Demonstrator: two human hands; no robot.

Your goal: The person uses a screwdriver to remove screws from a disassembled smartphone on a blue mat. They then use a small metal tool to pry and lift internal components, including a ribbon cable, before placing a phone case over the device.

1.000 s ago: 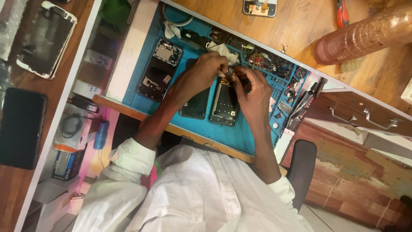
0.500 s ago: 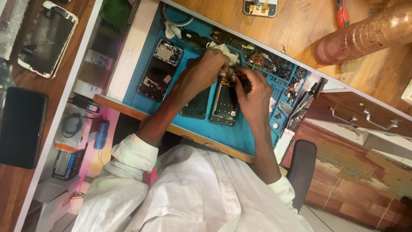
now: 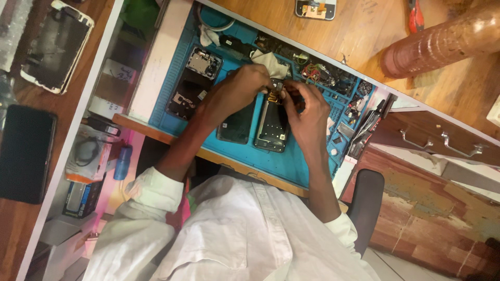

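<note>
1. Mat (image 3: 291, 161): bright blue.
2. Opened phone (image 3: 272, 127): black inside, with gold-coloured bits at its top.
3. Tabletop (image 3: 359, 36): warm brown wood grain.
4. Shirt (image 3: 234, 234): white.
5. Screwdriver handle (image 3: 415, 18): red.
6. Cloth (image 3: 271, 63): off-white.
7. Chair (image 3: 366, 205): black.

**Two hands meet over the bench**

Both forearms reach forward, white sleeves pushed up to the elbows. The left hand (image 3: 237, 91) and right hand (image 3: 307, 112) close in together, fingers curled, fingertips pinched almost against each other, knuckles up.
</note>
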